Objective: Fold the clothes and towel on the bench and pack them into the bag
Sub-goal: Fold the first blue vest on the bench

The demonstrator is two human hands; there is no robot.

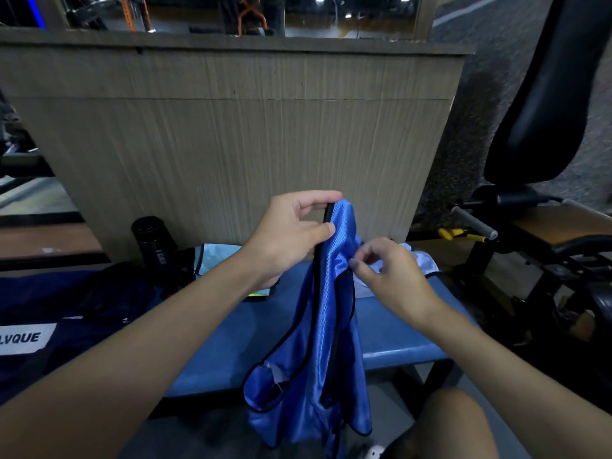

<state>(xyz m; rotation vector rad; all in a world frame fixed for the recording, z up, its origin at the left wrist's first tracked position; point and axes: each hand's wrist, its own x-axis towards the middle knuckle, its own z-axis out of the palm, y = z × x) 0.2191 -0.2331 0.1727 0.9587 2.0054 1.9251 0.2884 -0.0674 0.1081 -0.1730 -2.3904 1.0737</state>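
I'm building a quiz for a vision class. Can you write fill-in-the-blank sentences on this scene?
1. The left hand holds up a jersey that is ___ with black trim.
2. The bottle beside the bag is ___.
3. The bag with the white label lies on the person's ___ side.

Missing words: blue; black; left.

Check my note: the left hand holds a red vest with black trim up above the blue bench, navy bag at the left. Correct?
No: the vest is blue, not red, as the head view shows. The left hand does hold it up by its black-trimmed top above the blue bench, with the navy bag at the left.
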